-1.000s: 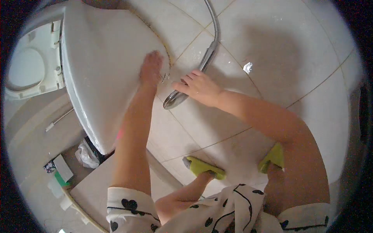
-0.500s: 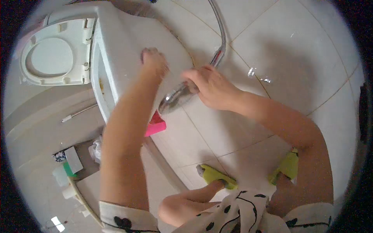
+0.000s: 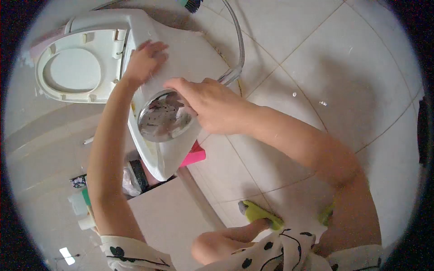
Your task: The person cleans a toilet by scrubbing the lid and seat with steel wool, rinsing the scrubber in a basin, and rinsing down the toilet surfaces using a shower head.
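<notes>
My right hand (image 3: 219, 106) is closed around the handle of a chrome shower head (image 3: 165, 116), whose wide shiny face hangs over the toilet's bowl edge. From it a metal hose (image 3: 240, 43) curves up along the floor side. The white toilet (image 3: 181, 43) has its seat (image 3: 72, 70) raised. My left hand (image 3: 147, 61) is over the toilet rim near the seat hinges, fingers spread and slightly bent, nothing seen in them. Whether its palm touches the surface is hard to tell.
A pink container (image 3: 194, 156) stands beside the toilet. A green-handled brush (image 3: 193, 5) is at the top edge. Yellow-green slippers (image 3: 260, 214) are on my feet. Tiled floor (image 3: 298, 149) lies to the right, with a few wet glints. Black and white bags (image 3: 133, 178) sit below the bowl.
Both hands have moved left. My left hand has gone from the toilet's outer side to the rim by the hinges, its fingers spreading. The shower head has moved over the bowl edge.
</notes>
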The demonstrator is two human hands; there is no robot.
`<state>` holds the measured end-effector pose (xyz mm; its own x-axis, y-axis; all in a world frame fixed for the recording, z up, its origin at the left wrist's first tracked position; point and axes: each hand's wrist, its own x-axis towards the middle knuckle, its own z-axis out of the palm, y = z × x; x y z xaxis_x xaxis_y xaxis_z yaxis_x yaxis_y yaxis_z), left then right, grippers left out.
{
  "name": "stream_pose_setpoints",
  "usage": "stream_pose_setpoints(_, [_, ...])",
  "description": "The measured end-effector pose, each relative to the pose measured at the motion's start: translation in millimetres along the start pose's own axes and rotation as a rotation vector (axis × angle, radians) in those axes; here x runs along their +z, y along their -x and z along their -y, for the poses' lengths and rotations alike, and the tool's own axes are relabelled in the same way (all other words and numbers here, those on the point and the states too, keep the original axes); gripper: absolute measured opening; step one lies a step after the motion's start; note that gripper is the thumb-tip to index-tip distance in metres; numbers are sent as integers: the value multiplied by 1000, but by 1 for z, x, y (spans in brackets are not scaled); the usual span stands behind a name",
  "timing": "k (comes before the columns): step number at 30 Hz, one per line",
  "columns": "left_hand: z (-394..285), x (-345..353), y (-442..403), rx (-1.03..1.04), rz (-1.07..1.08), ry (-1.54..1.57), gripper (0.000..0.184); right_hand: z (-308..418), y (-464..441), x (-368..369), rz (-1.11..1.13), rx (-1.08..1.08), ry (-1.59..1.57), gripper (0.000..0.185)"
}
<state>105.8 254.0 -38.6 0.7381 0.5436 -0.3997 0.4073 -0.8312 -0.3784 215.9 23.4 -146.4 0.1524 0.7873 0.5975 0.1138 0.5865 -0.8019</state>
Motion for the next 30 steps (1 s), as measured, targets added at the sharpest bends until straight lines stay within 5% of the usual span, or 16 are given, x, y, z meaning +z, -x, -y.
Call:
stream_pose_setpoints(9, [-24,-7,12,-649,-356,1217,66,19,-20,6,39,130,-103,57])
stream_pose_setpoints(11, [-20,5,28,-660,-318,1315,70,24,-19,10,60,126,-110,59])
stream_pose_setpoints(14, [-85,2,82,-303,-469,925,59,30,-14,13,88,108,-86,60])
stream_pose_setpoints(17, [-91,26,98,-250,-615,912,48,38,-5,18,142,76,-32,61])
stream_pose_setpoints(20, [-85,14,99,-352,-479,984,48,47,8,29,197,95,16,61])
stream_pose_setpoints(23, [-115,-20,100,-635,-338,1573,63,54,8,29,247,124,54,62])
stream_pose_setpoints(27, [-142,-1,149,-534,-434,1393,40,67,15,31,405,93,96,62])
stream_pose_setpoints(30, [-138,24,193,-545,-231,1546,44,78,28,40,489,42,99,61])
